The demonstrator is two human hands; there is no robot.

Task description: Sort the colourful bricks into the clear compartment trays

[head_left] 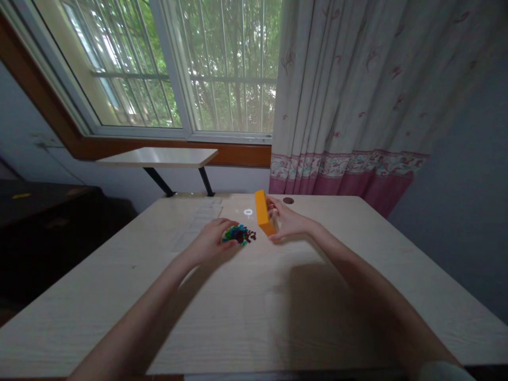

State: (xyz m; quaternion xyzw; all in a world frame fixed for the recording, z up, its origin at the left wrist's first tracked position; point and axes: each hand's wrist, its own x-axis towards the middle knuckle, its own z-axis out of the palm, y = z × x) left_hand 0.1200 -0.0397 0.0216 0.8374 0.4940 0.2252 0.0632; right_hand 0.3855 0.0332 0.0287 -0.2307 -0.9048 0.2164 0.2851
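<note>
My right hand [286, 221] grips an orange rectangular box [263, 212], holding it tilted on edge just above the light wooden table [278, 301]. My left hand [212, 241] is curled around a small heap of tiny coloured pieces [239, 234], blue, green and dark, lying on the tabletop beside the box. The two hands are close together near the table's far middle. What the pieces are is too small to tell.
A sheet of paper [200, 219] lies on the table behind my left hand. A small wall shelf [159, 156] hangs under the window at the back. A patterned curtain [349, 95] hangs at the right, and a dark cabinet [43, 211] stands to the left.
</note>
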